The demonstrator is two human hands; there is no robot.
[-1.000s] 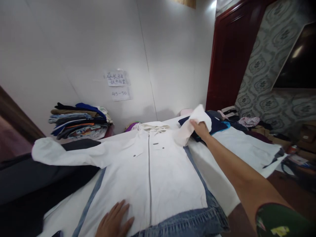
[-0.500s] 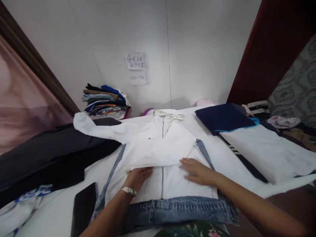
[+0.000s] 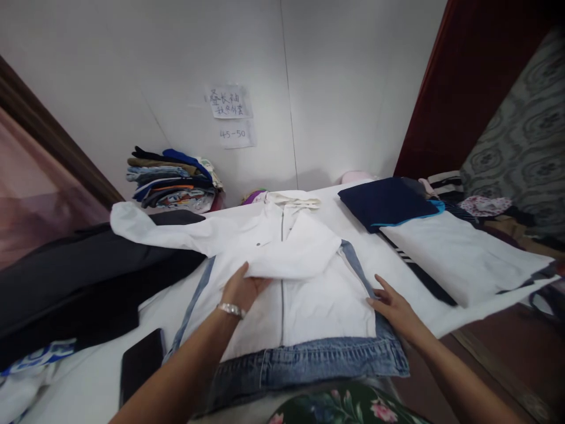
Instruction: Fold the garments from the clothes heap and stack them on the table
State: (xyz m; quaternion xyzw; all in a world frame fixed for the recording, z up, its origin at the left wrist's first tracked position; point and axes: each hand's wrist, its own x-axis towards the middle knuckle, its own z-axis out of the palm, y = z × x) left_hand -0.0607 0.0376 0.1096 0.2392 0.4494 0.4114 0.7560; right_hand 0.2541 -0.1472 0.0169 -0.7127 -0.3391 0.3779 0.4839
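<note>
A white jacket point(image 3: 309, 294) with a denim hem and blue side stripes lies front-up on the white-covered table point(image 3: 88, 383). Its right sleeve point(image 3: 291, 253) is folded across the chest; the other sleeve point(image 3: 150, 227) stretches out to the left over dark cloth. My left hand point(image 3: 241, 288) pinches the end of the folded sleeve at mid-chest; a bracelet shows at the wrist. My right hand point(image 3: 392, 303) lies flat with fingers stretched on the jacket's right edge near the hem.
A dark garment point(image 3: 79, 282) lies at left, a black phone point(image 3: 140, 365) near the front left. A stack of folded clothes point(image 3: 170, 185) stands against the wall. A navy folded piece point(image 3: 386, 203) and a white garment point(image 3: 459, 253) lie at right, with more clothes beyond.
The right sleeve was carried from the far right and laid across the chest. My right hand has since slid off the chest to the jacket's right edge; my left hand moved up to the cuff.
</note>
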